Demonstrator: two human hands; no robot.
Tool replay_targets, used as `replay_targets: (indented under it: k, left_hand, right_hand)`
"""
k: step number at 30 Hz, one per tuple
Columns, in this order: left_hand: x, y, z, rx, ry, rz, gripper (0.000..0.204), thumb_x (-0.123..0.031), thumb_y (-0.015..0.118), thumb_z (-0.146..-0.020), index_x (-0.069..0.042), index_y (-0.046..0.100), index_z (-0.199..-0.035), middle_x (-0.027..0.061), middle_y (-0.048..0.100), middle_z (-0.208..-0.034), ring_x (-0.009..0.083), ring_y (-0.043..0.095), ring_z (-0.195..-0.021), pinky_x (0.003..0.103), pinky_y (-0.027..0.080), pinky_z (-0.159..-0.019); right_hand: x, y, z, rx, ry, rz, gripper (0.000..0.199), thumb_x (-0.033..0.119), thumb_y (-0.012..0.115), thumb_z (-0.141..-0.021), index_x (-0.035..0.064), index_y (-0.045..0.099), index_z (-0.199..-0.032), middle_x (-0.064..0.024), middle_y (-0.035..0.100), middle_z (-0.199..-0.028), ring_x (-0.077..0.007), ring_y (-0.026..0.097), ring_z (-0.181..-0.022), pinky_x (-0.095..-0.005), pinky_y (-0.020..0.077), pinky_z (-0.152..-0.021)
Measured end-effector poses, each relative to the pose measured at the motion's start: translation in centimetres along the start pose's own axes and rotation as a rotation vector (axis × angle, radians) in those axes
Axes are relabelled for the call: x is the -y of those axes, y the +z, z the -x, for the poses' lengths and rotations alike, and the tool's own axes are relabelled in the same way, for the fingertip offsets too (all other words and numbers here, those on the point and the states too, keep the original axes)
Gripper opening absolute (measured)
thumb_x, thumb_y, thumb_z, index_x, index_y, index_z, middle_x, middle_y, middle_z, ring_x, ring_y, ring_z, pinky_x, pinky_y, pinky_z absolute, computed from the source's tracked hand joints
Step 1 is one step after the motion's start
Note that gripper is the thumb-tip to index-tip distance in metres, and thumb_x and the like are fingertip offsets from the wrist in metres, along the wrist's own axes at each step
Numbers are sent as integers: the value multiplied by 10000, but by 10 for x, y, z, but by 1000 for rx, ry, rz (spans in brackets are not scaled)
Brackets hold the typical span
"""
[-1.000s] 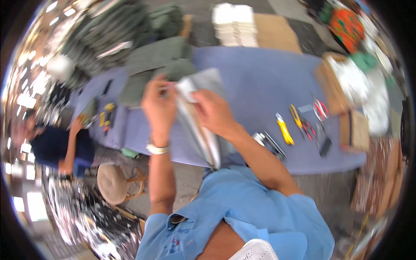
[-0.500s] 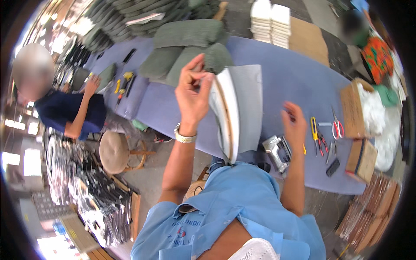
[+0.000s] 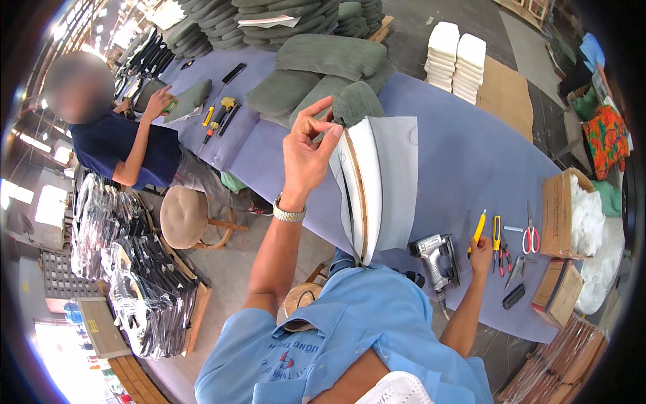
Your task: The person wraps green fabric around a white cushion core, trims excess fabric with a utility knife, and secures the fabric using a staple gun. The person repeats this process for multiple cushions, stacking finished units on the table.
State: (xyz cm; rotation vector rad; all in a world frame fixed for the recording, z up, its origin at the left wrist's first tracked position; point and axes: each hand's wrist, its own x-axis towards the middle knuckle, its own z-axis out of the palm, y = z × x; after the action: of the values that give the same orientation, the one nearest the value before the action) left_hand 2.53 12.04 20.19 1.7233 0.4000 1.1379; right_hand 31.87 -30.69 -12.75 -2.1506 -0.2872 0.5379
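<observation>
gripping the yellow utility knife (image 3: 479,225), your right hand (image 3: 480,256), empty a moment ago, now has a cutter; your left hand (image 3: 308,153) pinches the curved white-lined panel (image 3: 371,185) by its far tip.

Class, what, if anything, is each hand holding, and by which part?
Left hand: the padded piece, pinched at its far end. Right hand: the yellow knife, by its near end.

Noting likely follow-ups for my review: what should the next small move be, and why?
Probably lift the yellow tool toward the curved white piece: the right hand's fingers are around the tool's near end, and the left hand is at the piece's upper end.
</observation>
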Motion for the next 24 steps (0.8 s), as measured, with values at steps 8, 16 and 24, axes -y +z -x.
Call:
replay_targets:
  k: [8, 16, 24]
  left_hand:
    - [-12, 7, 5, 28, 46, -103, 95, -61, 739, -942, 7, 674, -946, 176, 558, -1455, 299, 627, -1296, 288, 607, -769]
    - [-32, 25, 4, 97, 86, -222, 86, -30, 740, -903, 17, 673, -927, 180, 587, -1420, 327, 631, -1292, 331, 623, -775]
    - [-35, 30, -3, 170, 242, -335, 128, -28, 761, -832, -4, 636, -845, 159, 597, -1461, 274, 663, -1244, 307, 615, -732]
  right_hand:
    - [342, 32, 103, 420, -494, -803, 372, 239, 512, -1072, 2, 529, -1358, -41, 633, -803, -129, 619, -639, -279, 546, -639]
    - [411, 81, 163, 386, -686, -396, 274, 229, 647, -1003, 25, 491, -1099, -144, 700, -729, -285, 695, -583, -413, 511, -525]
    - [421, 77, 166, 211, -778, 99, 279, 191, 603, -983, 24, 431, -1124, -232, 635, -663, -483, 635, -615, -574, 467, -564]
